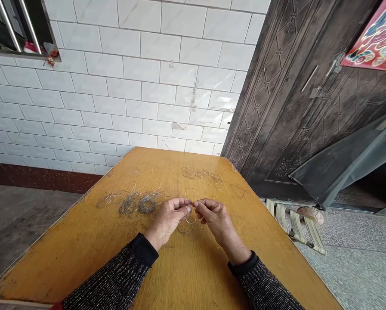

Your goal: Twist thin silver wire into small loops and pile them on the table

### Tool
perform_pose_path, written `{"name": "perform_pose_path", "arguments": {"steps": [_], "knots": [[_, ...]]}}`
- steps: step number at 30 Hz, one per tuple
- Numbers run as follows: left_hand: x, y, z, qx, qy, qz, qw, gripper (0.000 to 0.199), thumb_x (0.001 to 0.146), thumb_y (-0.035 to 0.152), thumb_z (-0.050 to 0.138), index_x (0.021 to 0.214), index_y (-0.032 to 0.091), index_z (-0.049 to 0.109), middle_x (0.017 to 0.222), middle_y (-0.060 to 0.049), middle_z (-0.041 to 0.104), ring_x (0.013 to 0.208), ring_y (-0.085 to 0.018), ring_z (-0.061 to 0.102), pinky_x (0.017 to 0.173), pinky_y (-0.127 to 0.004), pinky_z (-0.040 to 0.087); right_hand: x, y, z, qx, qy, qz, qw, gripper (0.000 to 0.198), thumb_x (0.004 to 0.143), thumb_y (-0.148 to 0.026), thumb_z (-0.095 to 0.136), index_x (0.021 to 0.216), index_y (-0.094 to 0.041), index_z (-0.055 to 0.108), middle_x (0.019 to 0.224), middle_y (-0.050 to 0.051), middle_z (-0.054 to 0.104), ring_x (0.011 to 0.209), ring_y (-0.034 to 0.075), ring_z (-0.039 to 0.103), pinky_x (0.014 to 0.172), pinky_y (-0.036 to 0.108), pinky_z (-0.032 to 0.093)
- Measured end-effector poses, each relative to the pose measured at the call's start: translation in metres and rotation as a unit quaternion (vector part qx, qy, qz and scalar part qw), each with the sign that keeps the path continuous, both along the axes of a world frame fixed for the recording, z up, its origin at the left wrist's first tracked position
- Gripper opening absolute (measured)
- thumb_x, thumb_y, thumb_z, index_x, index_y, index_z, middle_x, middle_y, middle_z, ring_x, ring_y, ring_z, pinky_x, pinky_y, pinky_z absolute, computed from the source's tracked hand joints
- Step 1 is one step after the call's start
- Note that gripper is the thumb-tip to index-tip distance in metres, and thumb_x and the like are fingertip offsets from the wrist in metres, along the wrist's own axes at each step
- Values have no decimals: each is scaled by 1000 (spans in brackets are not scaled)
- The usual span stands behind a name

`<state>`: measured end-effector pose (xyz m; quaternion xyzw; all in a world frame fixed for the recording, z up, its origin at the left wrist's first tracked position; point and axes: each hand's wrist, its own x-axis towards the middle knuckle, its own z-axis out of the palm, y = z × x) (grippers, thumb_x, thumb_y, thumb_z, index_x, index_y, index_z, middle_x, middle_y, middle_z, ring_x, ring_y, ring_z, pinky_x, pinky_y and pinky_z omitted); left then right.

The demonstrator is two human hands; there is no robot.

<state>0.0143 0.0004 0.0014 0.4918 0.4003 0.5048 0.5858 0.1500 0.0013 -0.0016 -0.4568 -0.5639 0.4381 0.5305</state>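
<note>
- Your left hand (169,218) is pinched shut, thumb against forefinger, on a thin wire loop (193,188).
- Your right hand (216,215) meets it almost fingertip to fingertip, also pinching the wire; its other fingers are curled in.
- The loop stands up between your hands, one arc showing above the fingertips and another below; the wire is too fine to tell how its ends lie.
- Just left of your left hand, a round grey coil (147,203) lies on the tabletop (186,275).
- Left of that coil you have a tangled wire bundle (128,204), with looser strands farther left.
- Beyond your fingertips, slightly to the right, several thin loops (196,173) lie in a loose spread.
- Past the tabletop's far edge is a white tiled wall (115,92).
- Ahead and to your right is a dark door (276,103), with a striped stool (297,226) below it, beside the tabletop.
</note>
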Motion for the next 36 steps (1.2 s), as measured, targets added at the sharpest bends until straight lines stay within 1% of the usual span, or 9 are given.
{"name": "perform_pose_path", "arguments": {"steps": [5,11,17,21,24,28,30,33,36], "knots": [[1,0,-1,24,-24,-26,999,18,62,18,66,80,14,67,75,-4,64,73,-14,54,70,-26,38,1,0,1,-14,10,3,1000,32,65,-43,62,51,-15,55,44,-3,46,41,7,38,41,20,30],[0,1,-4,-9,-42,-19,999,21,60,19,68,80,14,68,72,-4,63,61,-10,50,59,-23,35,1,2,0,-14,3,8,1000,31,66,-44,62,54,-15,57,44,-4,45,39,6,36,39,20,29],[1,1,-4,-14,-47,-36,998,23,61,21,69,83,14,67,78,-5,64,63,-10,52,61,-23,36,3,2,0,-11,-11,14,1000,30,67,-43,61,56,-15,58,46,-3,46,42,7,37,40,19,30],[1,0,-4,-1,-18,-34,999,25,64,21,67,88,14,67,71,-4,62,62,-11,52,61,-24,37,4,2,1,-2,-22,13,1000,28,68,-41,60,58,-15,59,47,-3,46,43,7,37,41,19,30],[0,1,-4,-2,-20,-33,999,27,64,20,67,90,13,67,66,-2,60,60,-10,51,59,-24,37,4,1,2,2,-24,15,1000,26,68,-41,61,63,-15,61,50,-3,48,45,7,39,41,19,31],[-1,4,-7,-22,-71,-26,997,30,61,20,69,90,14,66,69,-2,60,62,-9,52,61,-23,39,3,-2,7,-14,9,20,1000,27,64,-39,64,78,-17,63,61,-1,55,52,9,46,43,18,35],[-2,5,-7,-32,-98,-17,995,30,59,21,72,88,14,65,74,-3,61,65,-9,54,63,-23,40,1,-4,9,-35,21,44,998,27,62,-39,65,76,-16,63,64,0,58,54,9,48,44,18,35],[-2,6,-7,-46,-110,-9,993,31,58,24,73,86,14,64,78,-4,63,66,-10,56,61,-22,41,0,-6,10,-54,26,75,995,25,62,-39,65,66,-15,63,61,0,59,50,8,46,42,18,34],[-4,6,-5,-43,-89,-7,995,31,60,28,72,86,14,63,75,-5,62,66,-11,56,59,-22,41,0,-4,8,-48,24,51,997,23,61,-37,66,62,-14,63,54,-1,56,45,7,43,41,18,32]]}}
